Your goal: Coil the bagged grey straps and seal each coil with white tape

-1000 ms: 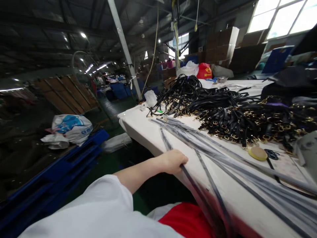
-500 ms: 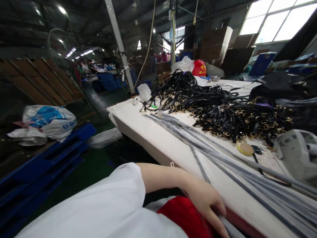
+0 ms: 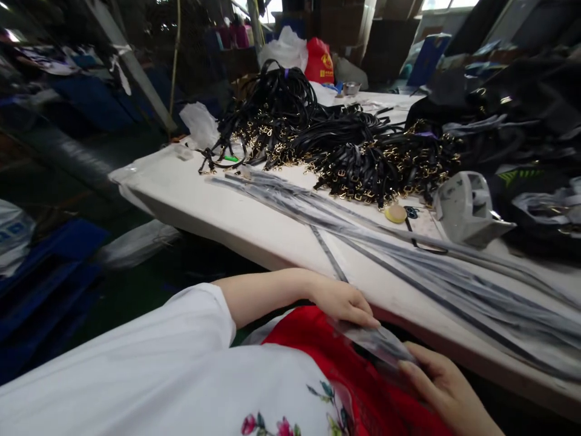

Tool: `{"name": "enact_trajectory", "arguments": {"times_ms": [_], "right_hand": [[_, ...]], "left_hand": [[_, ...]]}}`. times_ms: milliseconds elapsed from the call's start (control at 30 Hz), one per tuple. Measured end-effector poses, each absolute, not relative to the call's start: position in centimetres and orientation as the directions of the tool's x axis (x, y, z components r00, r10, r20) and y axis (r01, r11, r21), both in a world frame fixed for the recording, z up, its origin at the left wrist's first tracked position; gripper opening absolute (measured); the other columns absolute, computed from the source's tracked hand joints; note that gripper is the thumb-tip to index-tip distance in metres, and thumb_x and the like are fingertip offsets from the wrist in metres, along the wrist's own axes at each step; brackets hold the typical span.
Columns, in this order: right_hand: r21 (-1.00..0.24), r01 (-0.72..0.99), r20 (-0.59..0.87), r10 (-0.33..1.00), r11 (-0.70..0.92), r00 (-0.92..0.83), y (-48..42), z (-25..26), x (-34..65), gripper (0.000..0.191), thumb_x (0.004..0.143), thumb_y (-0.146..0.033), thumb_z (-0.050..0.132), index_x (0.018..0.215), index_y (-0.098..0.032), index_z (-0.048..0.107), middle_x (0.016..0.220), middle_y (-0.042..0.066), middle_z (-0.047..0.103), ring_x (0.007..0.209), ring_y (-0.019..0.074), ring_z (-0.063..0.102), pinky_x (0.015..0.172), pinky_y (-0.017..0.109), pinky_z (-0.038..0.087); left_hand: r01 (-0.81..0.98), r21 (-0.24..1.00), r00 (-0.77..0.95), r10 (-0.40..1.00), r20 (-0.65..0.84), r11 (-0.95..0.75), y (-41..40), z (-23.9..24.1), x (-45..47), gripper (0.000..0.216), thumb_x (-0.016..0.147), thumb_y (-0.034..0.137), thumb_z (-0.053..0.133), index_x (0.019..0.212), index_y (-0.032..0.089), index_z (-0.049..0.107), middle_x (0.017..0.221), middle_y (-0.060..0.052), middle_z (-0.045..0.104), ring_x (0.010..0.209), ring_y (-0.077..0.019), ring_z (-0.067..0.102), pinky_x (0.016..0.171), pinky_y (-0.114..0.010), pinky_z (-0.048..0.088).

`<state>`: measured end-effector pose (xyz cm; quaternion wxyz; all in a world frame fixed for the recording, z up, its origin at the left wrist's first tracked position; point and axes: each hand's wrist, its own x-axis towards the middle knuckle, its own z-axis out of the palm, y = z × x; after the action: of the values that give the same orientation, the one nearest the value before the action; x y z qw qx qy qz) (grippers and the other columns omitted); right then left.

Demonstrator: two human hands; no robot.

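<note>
A dark strap in clear plastic lies across my lap, over red cloth, at the table's front edge. My left hand is closed on its upper end, fingers bent over the plastic. My right hand pinches the other end between thumb and fingers. Just beyond them, long plastic-wrapped straps stretch along the white table. A single dark strap runs from these toward the near edge, close to my left hand.
Black straps with gold buckles are heaped farther back. A tape roll, a phone and a pale plastic device stand at the right. Plastic bags sit at the far corner; blue pallets stand on the left floor.
The view has swung right and down. My right hand has come into view on the plastic-wrapped strap. My left hand, earlier low at the table edge, now rests with it above the red cloth.
</note>
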<state>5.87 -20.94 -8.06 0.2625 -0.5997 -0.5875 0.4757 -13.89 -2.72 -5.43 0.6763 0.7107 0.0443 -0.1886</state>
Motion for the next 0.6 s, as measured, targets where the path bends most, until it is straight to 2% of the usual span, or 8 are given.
{"name": "enact_trajectory", "arguments": {"times_ms": [100, 200, 300, 433, 500, 567, 600], "right_hand": [[-0.873, 0.442, -0.26, 0.963, -0.205, -0.066, -21.3, -7.8, 6.8, 0.038, 0.086, -0.052, 0.058, 0.073, -0.019, 0.071, 0.068, 0.002, 0.067, 0.07, 0.0219, 0.066, 0.065, 0.023, 0.056], [-0.867, 0.449, -0.258, 0.966, -0.217, -0.032, -21.8, -7.2, 7.4, 0.036, 0.083, -0.052, 0.061, 0.071, -0.019, 0.071, 0.066, 0.001, 0.066, 0.065, 0.0198, 0.065, 0.063, 0.021, 0.055], [-0.865, 0.439, -0.251, 0.967, -0.241, 0.036, -22.1, -7.1, 7.7, 0.034, 0.083, -0.052, 0.062, 0.08, -0.02, 0.074, 0.068, 0.001, 0.07, 0.066, 0.0193, 0.066, 0.064, 0.02, 0.055], [-0.846, 0.452, -0.292, 0.955, -0.284, 0.053, -22.6, -7.7, 8.3, 0.032, 0.076, -0.049, 0.072, 0.094, -0.023, 0.076, 0.088, 0.002, 0.076, 0.083, 0.0234, 0.07, 0.074, 0.021, 0.056], [-0.878, 0.346, -0.32, 0.944, -0.329, 0.086, -22.8, -7.4, 7.8, 0.03, 0.076, -0.047, 0.074, 0.093, -0.022, 0.076, 0.086, 0.003, 0.076, 0.078, 0.0232, 0.07, 0.07, 0.023, 0.058], [-0.943, 0.067, -0.3, 0.922, -0.325, 0.244, -22.9, -6.2, 6.4, 0.029, 0.077, -0.046, 0.075, 0.095, -0.023, 0.074, 0.077, 0.003, 0.072, 0.067, 0.0207, 0.067, 0.062, 0.026, 0.058], [-0.962, -0.099, -0.273, 0.895, -0.254, 0.352, -22.8, -5.3, 5.6, 0.027, 0.077, -0.045, 0.075, 0.095, -0.025, 0.072, 0.072, 0.001, 0.068, 0.065, 0.0194, 0.065, 0.061, 0.026, 0.059]], "left_hand": [[0.371, 0.928, 0.907, -0.204, -0.37, -0.035, -1.2, -5.7, -15.0, 0.039, 0.094, 0.052, 0.051, 0.079, 0.017, 0.055, 0.058, 0.005, 0.051, 0.055, -0.0105, 0.05, 0.058, -0.022, 0.043], [0.32, 0.947, 0.935, -0.147, -0.321, -0.034, -0.7, -6.1, -15.3, 0.045, 0.087, 0.062, 0.056, 0.081, 0.017, 0.054, 0.061, 0.006, 0.047, 0.055, -0.0081, 0.043, 0.055, -0.021, 0.038], [0.313, 0.95, 0.943, -0.125, -0.308, 0.017, -0.8, -6.3, -15.2, 0.051, 0.085, 0.068, 0.053, 0.079, 0.017, 0.052, 0.064, 0.006, 0.042, 0.059, -0.0086, 0.042, 0.059, -0.021, 0.041], [0.344, 0.938, 0.939, -0.01, -0.344, 0.054, -0.8, -6.1, -15.0, 0.049, 0.084, 0.066, 0.057, 0.088, 0.017, 0.058, 0.067, 0.006, 0.042, 0.058, -0.0084, 0.04, 0.057, -0.021, 0.041], [0.326, 0.931, 0.936, 0.08, -0.342, 0.164, -1.2, -6.1, -14.2, 0.051, 0.086, 0.064, 0.056, 0.103, 0.017, 0.061, 0.071, 0.005, 0.047, 0.058, -0.0084, 0.043, 0.058, -0.021, 0.042], [0.222, 0.908, 0.95, 0.131, -0.283, 0.356, -2.5, -6.4, -12.7, 0.057, 0.088, 0.066, 0.049, 0.115, 0.017, 0.059, 0.082, 0.001, 0.057, 0.07, -0.0111, 0.054, 0.067, -0.023, 0.046], [0.152, 0.888, 0.964, 0.134, -0.23, 0.433, -3.5, -6.7, -11.7, 0.058, 0.089, 0.066, 0.047, 0.118, 0.016, 0.059, 0.091, -0.002, 0.061, 0.082, -0.0136, 0.059, 0.075, -0.026, 0.048]]}}
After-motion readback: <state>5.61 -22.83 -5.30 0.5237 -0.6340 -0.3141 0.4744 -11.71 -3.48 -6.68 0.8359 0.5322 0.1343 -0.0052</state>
